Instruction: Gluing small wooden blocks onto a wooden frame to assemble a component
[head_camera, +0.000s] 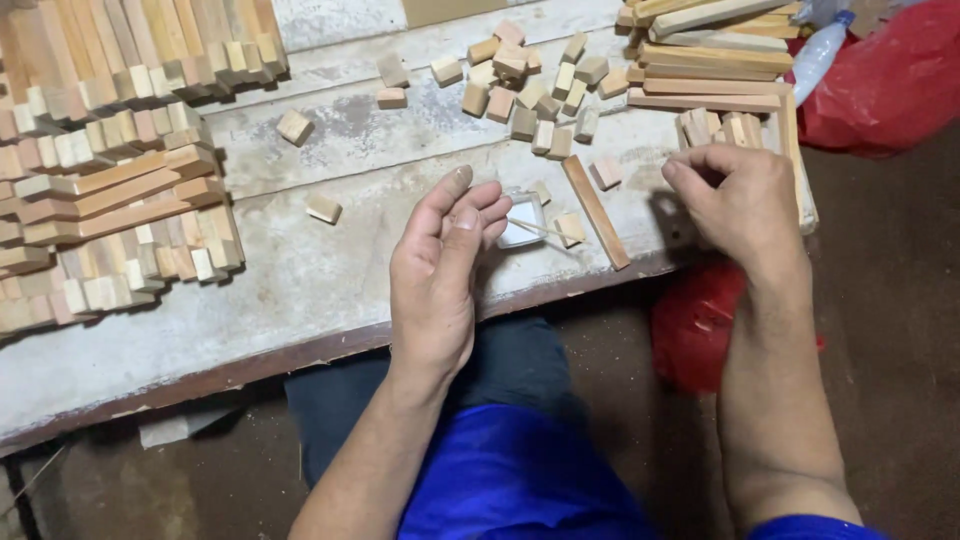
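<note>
Standing by: left hand (440, 270) hovered open, fingers loosely curled, empty, just beside small clear glue dish (522, 220) with thin stick; right hand (738, 200) was curled over short pale wooden blocks (712, 128) at worn grey workbench (300, 290) edge, grip not discernible

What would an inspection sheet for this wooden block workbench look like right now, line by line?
Surface: worn pale bench top, stained and scuffed.
Job's things: small tray with a thin stick across it; flat wooden strip beside it.
Clutter: loose small blocks at the back; stacked sticks on the left; longer strips on the right.
Hands: left hand open, fingers raised near the tray; right hand curled over blocks at the bench edge, grip hidden.
Cables: nothing seen.
Surroundings: red bags, plastic bottle, dark floor.
</note>
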